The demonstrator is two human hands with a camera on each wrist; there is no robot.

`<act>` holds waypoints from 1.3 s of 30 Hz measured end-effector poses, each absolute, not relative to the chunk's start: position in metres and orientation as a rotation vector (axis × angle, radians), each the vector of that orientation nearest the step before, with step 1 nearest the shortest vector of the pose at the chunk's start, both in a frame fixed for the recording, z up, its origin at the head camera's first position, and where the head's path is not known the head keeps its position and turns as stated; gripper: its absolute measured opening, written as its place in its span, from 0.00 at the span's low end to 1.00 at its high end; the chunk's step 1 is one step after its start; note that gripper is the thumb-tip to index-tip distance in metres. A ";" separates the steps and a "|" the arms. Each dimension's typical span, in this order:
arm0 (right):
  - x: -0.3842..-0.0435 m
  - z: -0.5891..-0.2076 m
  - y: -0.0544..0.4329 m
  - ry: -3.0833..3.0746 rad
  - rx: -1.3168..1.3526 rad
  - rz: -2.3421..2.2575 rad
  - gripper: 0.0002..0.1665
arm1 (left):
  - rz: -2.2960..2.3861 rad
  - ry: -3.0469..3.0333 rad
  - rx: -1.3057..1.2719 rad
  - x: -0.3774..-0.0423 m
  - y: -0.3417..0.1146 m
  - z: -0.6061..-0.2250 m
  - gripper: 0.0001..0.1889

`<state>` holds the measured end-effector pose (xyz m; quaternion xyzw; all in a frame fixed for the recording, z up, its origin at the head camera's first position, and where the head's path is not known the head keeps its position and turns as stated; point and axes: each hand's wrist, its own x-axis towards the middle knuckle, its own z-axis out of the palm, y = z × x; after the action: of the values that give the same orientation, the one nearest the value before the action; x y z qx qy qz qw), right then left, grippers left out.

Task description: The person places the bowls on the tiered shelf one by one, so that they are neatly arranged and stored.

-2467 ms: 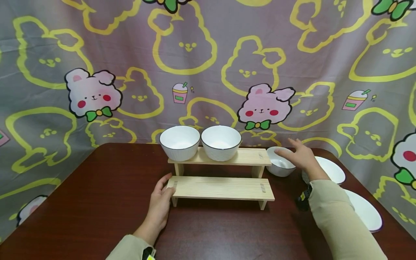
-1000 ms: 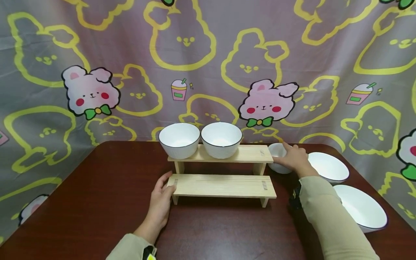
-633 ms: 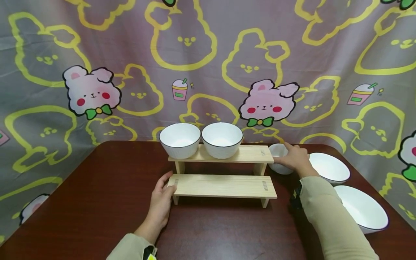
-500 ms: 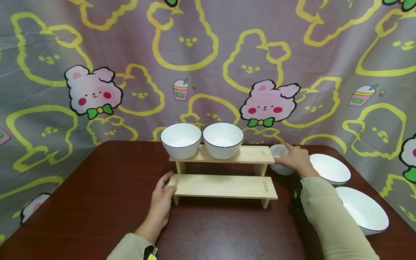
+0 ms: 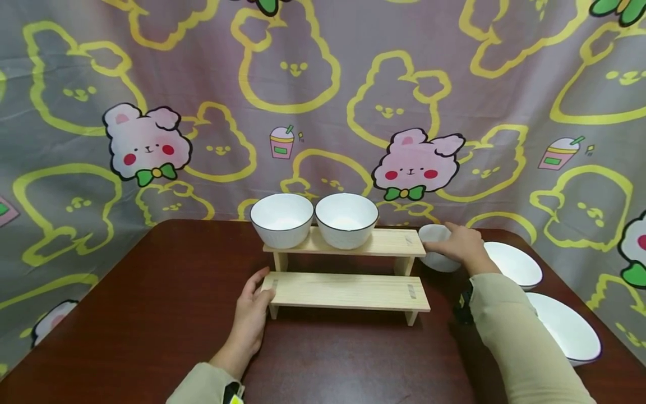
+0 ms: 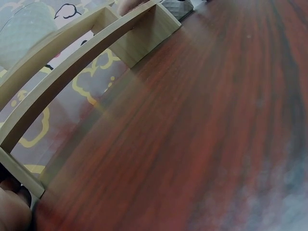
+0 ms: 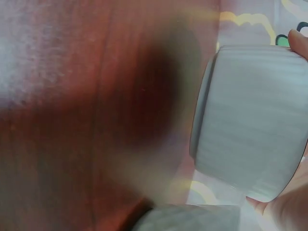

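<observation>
My left hand [image 5: 249, 311] grips the left end of the lower board of a two-tier wooden shelf stand [image 5: 348, 290], thumb on top. Two white bowls with dark rims, a left one [image 5: 281, 221] and a right one [image 5: 347, 221], sit side by side on its upper board. Beyond the stand's right end, my right hand [image 5: 459, 247] holds a smaller white bowl [image 5: 440, 261] at its rim. In the right wrist view this small bowl [image 7: 255, 115] shows its ribbed side, with fingers at its rim edge. The hand hides part of the rim in the head view.
Two wider white bowls stand at the right table edge, one farther back [image 5: 515, 264] and one nearer [image 5: 565, 325], partly behind the right sleeve [image 5: 525, 336]. A patterned curtain [image 5: 323, 129] hangs behind the dark wooden table [image 5: 151, 314].
My right hand has come down from above the small bowl, where its fingers were spread, and now holds it at the rim. The left hand and the stand stay in place.
</observation>
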<state>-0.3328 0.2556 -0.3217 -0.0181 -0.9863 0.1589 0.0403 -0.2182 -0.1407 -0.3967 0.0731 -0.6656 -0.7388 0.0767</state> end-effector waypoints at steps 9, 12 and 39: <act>-0.327 -0.304 0.258 -3.024 -0.015 0.440 0.63 | -2.208 -2.004 0.223 -0.218 -0.141 -0.399 0.27; -0.326 -0.298 0.259 -3.012 -0.021 0.410 0.63 | -2.205 -2.008 0.228 -0.218 -0.140 -0.399 0.27; -0.312 -0.237 0.246 -2.924 0.095 0.441 0.52 | -2.197 -2.021 0.232 -0.219 -0.140 -0.398 0.27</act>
<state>-0.3120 0.2455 -0.2368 0.0318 -0.9842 0.1483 0.0913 -0.2191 -0.1404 -0.3978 0.0773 -0.6731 -0.7318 0.0736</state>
